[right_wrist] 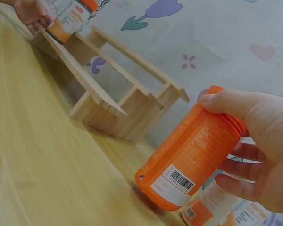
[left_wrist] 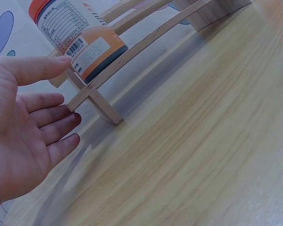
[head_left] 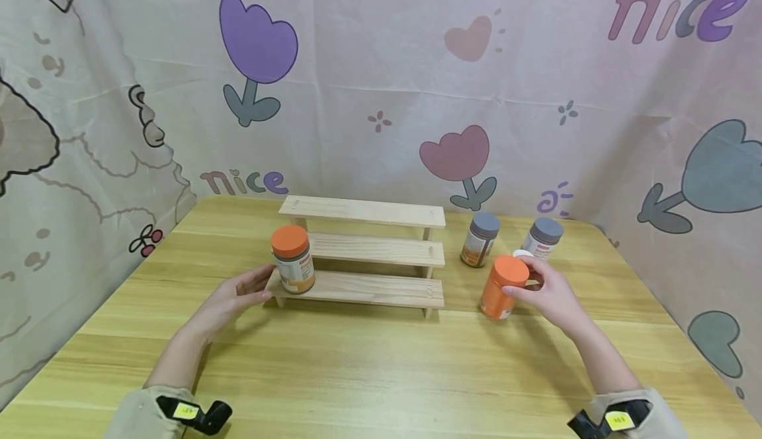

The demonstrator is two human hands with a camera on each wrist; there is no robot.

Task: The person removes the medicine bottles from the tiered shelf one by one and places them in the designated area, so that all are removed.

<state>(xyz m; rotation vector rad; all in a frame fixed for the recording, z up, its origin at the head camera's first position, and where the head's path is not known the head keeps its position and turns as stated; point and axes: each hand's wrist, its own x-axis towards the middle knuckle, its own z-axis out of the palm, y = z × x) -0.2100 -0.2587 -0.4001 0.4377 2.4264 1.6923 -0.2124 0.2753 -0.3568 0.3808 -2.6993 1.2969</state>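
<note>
A wooden three-step shelf (head_left: 381, 251) stands mid-table. On the left end of its lowest step is a jar with an orange lid (head_left: 292, 258). My left hand (head_left: 256, 287) lies open beside that jar, fingers straight. In the left wrist view the thumb (left_wrist: 47, 66) reaches up to the jar (left_wrist: 80, 40) near the shelf's leg (left_wrist: 101, 106). Right of the shelf, my right hand (head_left: 524, 283) grips an all-orange bottle (head_left: 500, 290) by its lid end. The bottle (right_wrist: 188, 160) is tilted, with its bottom edge low over the table.
Two grey-lidded jars (head_left: 479, 239) (head_left: 542, 237) stand behind the orange bottle, and a small white lid (head_left: 522, 254) shows between them. A tulip-printed cloth (head_left: 381, 82) hangs behind and on both sides. The near part of the wooden table (head_left: 369, 373) is bare.
</note>
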